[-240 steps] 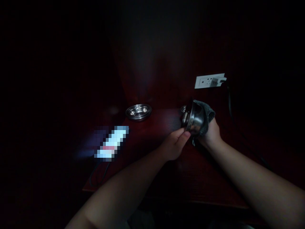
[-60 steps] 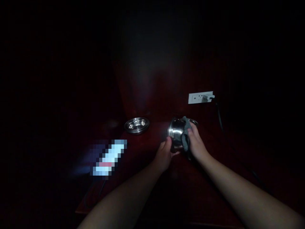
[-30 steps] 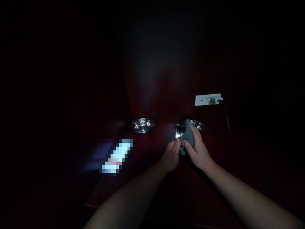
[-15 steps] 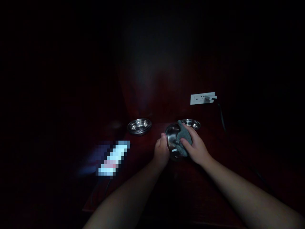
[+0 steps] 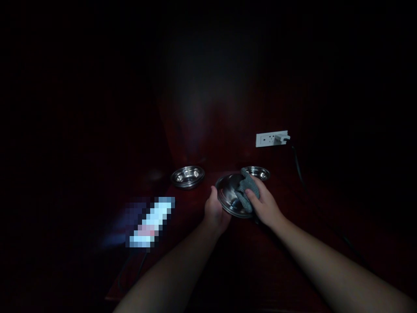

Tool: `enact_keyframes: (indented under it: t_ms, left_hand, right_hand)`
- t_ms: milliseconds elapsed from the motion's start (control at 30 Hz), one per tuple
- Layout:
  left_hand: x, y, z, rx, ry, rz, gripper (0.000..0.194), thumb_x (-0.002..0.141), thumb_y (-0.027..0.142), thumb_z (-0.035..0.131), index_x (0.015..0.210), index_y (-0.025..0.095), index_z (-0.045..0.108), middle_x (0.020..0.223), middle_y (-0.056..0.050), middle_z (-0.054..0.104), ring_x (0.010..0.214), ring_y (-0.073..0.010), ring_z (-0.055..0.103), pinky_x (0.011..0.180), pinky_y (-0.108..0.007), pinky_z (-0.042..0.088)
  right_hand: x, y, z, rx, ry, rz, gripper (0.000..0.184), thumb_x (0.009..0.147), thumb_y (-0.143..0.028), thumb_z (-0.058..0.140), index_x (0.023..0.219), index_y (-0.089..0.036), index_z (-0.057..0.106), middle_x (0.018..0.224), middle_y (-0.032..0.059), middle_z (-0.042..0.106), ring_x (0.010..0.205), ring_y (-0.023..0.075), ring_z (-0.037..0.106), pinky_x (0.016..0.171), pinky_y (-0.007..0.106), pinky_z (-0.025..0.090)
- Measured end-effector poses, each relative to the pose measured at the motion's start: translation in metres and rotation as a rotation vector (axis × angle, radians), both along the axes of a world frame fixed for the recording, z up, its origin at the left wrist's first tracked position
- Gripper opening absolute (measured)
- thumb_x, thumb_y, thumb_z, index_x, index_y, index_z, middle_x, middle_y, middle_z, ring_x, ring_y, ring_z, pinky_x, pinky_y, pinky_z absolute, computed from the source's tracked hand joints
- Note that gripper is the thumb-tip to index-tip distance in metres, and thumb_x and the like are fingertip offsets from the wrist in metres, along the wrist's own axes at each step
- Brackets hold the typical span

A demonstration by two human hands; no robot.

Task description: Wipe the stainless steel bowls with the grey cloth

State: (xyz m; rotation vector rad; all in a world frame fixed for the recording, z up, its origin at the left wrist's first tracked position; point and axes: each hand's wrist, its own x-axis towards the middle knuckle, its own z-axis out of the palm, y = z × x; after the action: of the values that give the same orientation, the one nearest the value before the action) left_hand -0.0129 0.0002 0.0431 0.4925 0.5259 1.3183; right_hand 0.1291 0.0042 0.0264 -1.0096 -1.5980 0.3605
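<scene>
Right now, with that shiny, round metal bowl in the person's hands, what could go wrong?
The shiny, round metal bowl might slip: it is tilted, with the bare left hand at its edge and the right hand pressing a grey-green textured cloth on it.

That cloth or hand could also knock the shiny, round metal dish behind, which they partly cover in this view, though the gap is hard to judge.

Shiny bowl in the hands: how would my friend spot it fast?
Find the dark red table and look toward its middle. There, the left hand grips the shiny bowl while the right hand holds a gray cloth against it. Unlike the stacked bowls and the round dish behind, it's held.
</scene>
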Motion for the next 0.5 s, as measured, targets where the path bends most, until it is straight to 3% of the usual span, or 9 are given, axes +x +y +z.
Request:
enact_keyframes:
  t_ms: [167,500]
  left_hand:
    - [0.0,-0.007,0.01,0.012,-0.066,-0.098,0.053,0.095,0.046,0.028,0.115,0.008,0.059,0.122,-0.017,0.063,0.115,-0.0261,0.059,0.1,-0.042,0.044]
    - [-0.001,-0.018,0.016,0.072,-0.066,-0.172,0.053,0.095,0.048,0.026,0.115,0.015,0.062,0.128,-0.011,0.061,0.122,-0.0263,0.054,0.103,-0.042,0.042]
  right_hand:
    - [0.002,-0.001,0.003,0.147,-0.124,-0.048,0.053,0.088,-0.042,0.05,0.136,-0.021,0.043,0.142,0.0134,0.045,0.133,0.0294,0.04,0.111,0.053,0.031]
    - [-0.001,-0.006,0.008,0.215,-0.218,-0.09,0.059,0.08,-0.04,0.061,0.134,-0.023,0.046,0.143,0.013,0.043,0.133,0.0316,0.04,0.11,0.054,0.032]
